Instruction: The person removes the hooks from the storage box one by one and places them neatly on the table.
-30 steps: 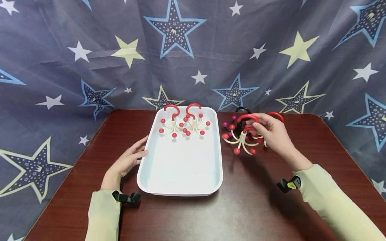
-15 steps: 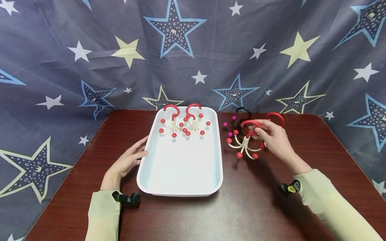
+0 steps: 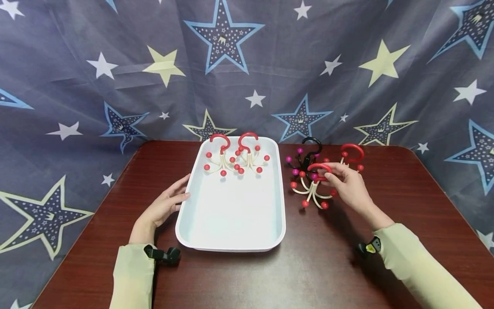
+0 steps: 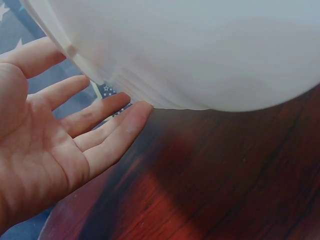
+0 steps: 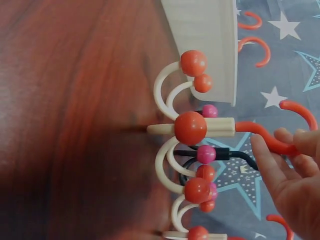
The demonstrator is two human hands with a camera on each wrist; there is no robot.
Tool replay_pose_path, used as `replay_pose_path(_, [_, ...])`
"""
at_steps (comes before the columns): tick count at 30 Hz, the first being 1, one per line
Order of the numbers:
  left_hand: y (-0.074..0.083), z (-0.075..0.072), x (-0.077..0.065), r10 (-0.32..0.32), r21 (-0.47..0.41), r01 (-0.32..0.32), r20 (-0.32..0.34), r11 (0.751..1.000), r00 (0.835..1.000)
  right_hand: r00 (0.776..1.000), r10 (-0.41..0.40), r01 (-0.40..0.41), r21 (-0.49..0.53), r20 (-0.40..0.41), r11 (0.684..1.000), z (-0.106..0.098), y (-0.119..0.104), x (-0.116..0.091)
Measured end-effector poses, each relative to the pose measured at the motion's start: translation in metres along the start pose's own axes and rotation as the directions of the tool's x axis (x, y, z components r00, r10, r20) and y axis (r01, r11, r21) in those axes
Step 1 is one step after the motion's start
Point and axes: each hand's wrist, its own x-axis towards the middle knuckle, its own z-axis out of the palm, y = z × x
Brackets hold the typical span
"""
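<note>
My right hand (image 3: 350, 189) pinches the red hook of a cream claw-shaped hanger (image 3: 312, 189) whose curved arms end in red balls. In the right wrist view this held hanger (image 5: 220, 127) stands upright, its lower end close over the table. Directly behind it is a black hanger (image 3: 306, 163) with pink balls. Another cream-and-red hanger (image 3: 353, 151) is partly hidden by my right hand. My left hand (image 3: 165, 204) rests at the left side of a white tray (image 4: 210, 55), fingers loosely extended. Two cream-and-red hangers (image 3: 222, 161) stand side by side at the tray's far end.
A dark red-brown table (image 3: 308, 274) carries everything. Behind its far edge hangs a grey-blue curtain (image 3: 270, 56) printed with stars. A small black camera (image 3: 164, 255) is strapped at the left wrist, with a similar one at the right.
My right hand has lowered the held hanger and brought it slightly nearer to me, uncovering more of the black hanger and the one behind the hand. My left hand has stayed still.
</note>
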Motion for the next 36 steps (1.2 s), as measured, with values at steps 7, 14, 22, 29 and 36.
replay_pose_path(7, [-0.001, -0.001, 0.001, -0.001, 0.002, 0.001, -0.013, 1.0, 1.0, 1.0, -0.009, 0.009, 0.004, 0.004, 1.0, 0.0, 0.004, -0.001])
replay_pose_path(14, [-0.001, 0.0, 0.002, -0.006, 0.002, 0.006, -0.008, 1.0, 1.0, 0.999, 0.005, 0.001, -0.164, 0.036, 0.986, -0.005, 0.002, 0.001])
replay_pose_path(22, [-0.001, 0.0, 0.003, -0.001, 0.007, 0.001, -0.005, 1.0, 1.0, 0.998, -0.042, 0.057, -0.347, 0.05, 0.936, -0.009, -0.017, 0.016])
replay_pose_path(29, [-0.001, 0.0, 0.002, -0.004, 0.003, 0.004, -0.011, 1.0, 1.0, 0.992, -0.114, 0.128, -0.329, 0.062, 0.936, 0.009, -0.043, 0.038])
replay_pose_path(36, [0.0, 0.001, 0.001, -0.009, 0.002, 0.009, -0.006, 1.0, 1.0, 0.986, -0.116, 0.145, -0.288, 0.116, 0.947, 0.037, -0.062, 0.055])
